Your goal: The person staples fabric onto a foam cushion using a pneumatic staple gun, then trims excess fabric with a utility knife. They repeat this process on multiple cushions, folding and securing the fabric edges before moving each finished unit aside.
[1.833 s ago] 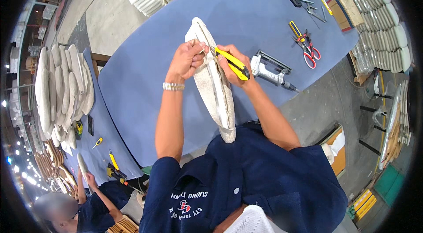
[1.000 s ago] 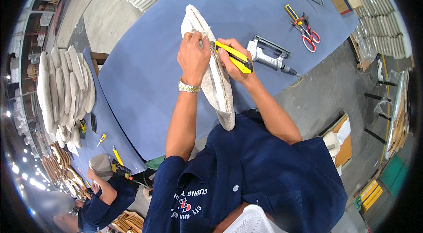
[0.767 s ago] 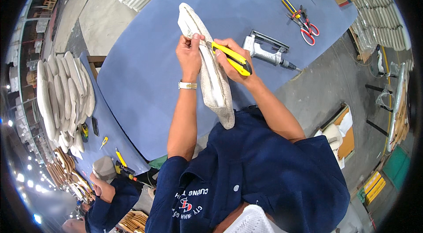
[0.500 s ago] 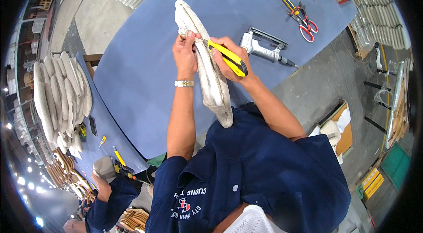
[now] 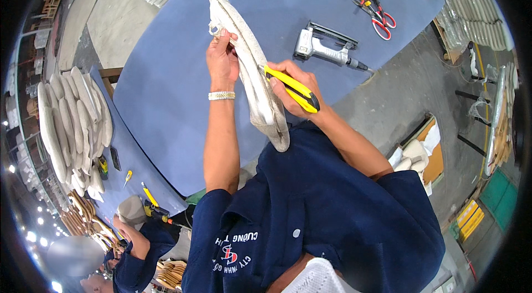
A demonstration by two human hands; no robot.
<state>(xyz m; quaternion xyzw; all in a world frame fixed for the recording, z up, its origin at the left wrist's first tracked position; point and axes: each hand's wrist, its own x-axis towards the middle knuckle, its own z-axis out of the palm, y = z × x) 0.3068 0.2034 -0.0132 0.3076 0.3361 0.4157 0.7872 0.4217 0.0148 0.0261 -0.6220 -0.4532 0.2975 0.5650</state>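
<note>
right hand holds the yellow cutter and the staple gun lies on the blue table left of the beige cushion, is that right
Not quite: the head view shows the staple gun right of the beige cushion, not left of it. It does lie on the blue table, and the right hand holds the yellow cutter.

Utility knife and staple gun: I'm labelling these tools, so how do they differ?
The utility knife is held in the right hand; the staple gun lies on the blue table. The utility knife is mainly yellow, the staple gun mainly silver. The utility knife is slim and straight, while the staple gun is bulkier and angular. Both have dark parts.
</note>
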